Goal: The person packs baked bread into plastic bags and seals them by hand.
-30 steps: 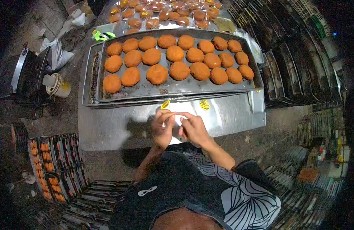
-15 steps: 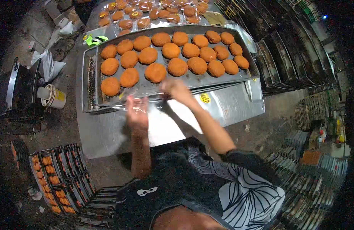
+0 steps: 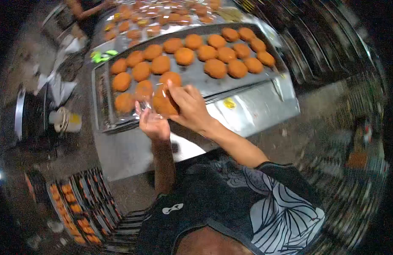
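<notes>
we hold a round orange-brown bun (image 3: 164,104) in our right hand (image 3: 185,104), thumb and fingers closed around its side, over the near left part of a metal tray (image 3: 194,77). our left hand (image 3: 154,126) is just beside it, cupped with the palm turned up and the fingers partly spread; clear plastic film (image 3: 146,101) lies at its fingertips, though we cannot make out how firmly it grips that film. more buns (image 3: 237,69) sit in rows on the tray, which rests on a shiny metal tabletop (image 3: 120,157). near the tray's front edge we see a yellow sticker (image 3: 229,103), and at its far left corner a bright green object (image 3: 103,55). beyond the tray lie plastic-wrapped buns (image 3: 175,18), and at upper left another person's arm (image 3: 88,13) reaches toward them.
</notes>
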Demonstrator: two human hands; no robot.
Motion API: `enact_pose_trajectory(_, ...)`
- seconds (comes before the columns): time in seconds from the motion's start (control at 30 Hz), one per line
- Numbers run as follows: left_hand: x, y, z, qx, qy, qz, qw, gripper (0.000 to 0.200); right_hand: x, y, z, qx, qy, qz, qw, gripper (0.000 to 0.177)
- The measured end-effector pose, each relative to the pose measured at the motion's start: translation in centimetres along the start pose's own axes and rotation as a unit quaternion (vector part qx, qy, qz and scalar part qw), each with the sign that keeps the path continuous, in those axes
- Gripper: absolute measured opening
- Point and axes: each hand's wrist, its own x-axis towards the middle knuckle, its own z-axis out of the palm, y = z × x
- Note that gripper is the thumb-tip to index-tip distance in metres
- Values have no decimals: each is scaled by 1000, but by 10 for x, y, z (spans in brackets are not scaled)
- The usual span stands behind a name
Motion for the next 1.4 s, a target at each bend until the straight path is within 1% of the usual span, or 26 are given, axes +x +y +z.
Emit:
enact_pose_trajectory(0.07,-16,-25,14,40,-60,-56,996,48,-17,0,-12,59,-37,187,980,94)
enact_pose_trajectory(0.17,-27,-58,36,80,-171,-247,950,43,-36,8,-36,57,30,229,971,100)
enact_pose_trajectory(0.3,-52,-94,60,58,-148,-239,958,42,-38,41,-51,75,118,232,963,92)
enact_pose_trajectory(0.37,-43,-113,41,106,-40,-404,908,40,-66,49,-76,-54,100,294,949,65)
enact_pose_trajectory(0.43,-86,-114,66,307,-271,-328,851,30,-70,103,-90,135,23,332,933,36)
enact_pose_trajectory(0.5,-74,-186,-33,410,-363,-315,775,21,-50,176,-106,136,10,314,940,24)
enact_pose_trajectory(0.53,-91,-193,-20,545,-418,-259,679,33,-7,177,-127,96,-1,337,937,28)
enact_pose_trajectory(0.57,-97,-216,-26,635,-505,-70,580,40,38,172,-144,55,-17,361,931,32)
enact_pose_trajectory(0.63,-100,-256,-54,646,-509,189,537,24,59,211,-108,70,106,107,986,45)
enact_pose_trajectory(0.7,-76,-296,-111,688,-599,96,398,15,19,178,-125,144,-30,191,970,64)
enact_pose_trajectory(0.73,-85,-287,-87,694,-545,72,465,9,-34,185,-102,196,5,146,970,60)
enact_pose_trajectory(0.77,-75,-297,-111,624,-573,157,506,10,-86,177,-107,242,-132,277,920,51)
enact_pose_trajectory(0.8,-67,-307,-136,627,-566,123,521,10,-118,153,-137,304,-282,493,765,40)
enact_pose_trajectory(0.83,-60,-312,-149,629,-559,89,533,10,-176,154,-132,290,-376,484,735,25)
enact_pose_trajectory(0.87,-59,-301,-131,650,-563,106,500,9,-259,159,-108,321,-296,403,804,20)
enact_pose_trajectory(0.9,-69,-285,-97,667,-569,124,465,9,-271,151,-116,341,-282,414,796,21)
enact_pose_trajectory(0.93,-91,-279,-71,717,-464,98,511,12,-270,154,-117,297,-296,444,792,19)
enact_pose_trajectory(0.97,-86,-280,-84,724,-586,185,314,16,-270,153,-116,254,-311,474,783,18)
enact_pose_trajectory(1.03,-77,-276,-68,672,-626,27,395,22,-278,157,-116,232,-272,453,816,18)
enact_pose_trajectory(1.07,-73,-273,-65,603,-599,-72,523,23,-279,155,-121,245,-279,457,808,19)
enact_pose_trajectory(1.1,-82,-272,-64,437,-379,-338,742,25,-278,151,-123,250,-279,462,804,19)
enact_pose_trajectory(1.17,-80,-260,-47,631,-500,-121,581,26,-271,144,-123,343,-195,424,816,22)
enact_pose_trajectory(1.2,-86,-255,-27,630,-501,-128,579,26,-269,152,-110,295,-281,458,790,24)
enact_pose_trajectory(1.23,-93,-251,-7,629,-496,-125,585,27,-284,155,-84,192,-262,442,836,24)
enact_pose_trajectory(1.3,-97,-246,-8,628,-491,-123,591,28,-274,156,-80,327,-125,394,849,22)
enact_pose_trajectory(1.4,-89,-246,-44,500,-328,-307,740,21,-237,121,-121,147,-182,508,829,15)
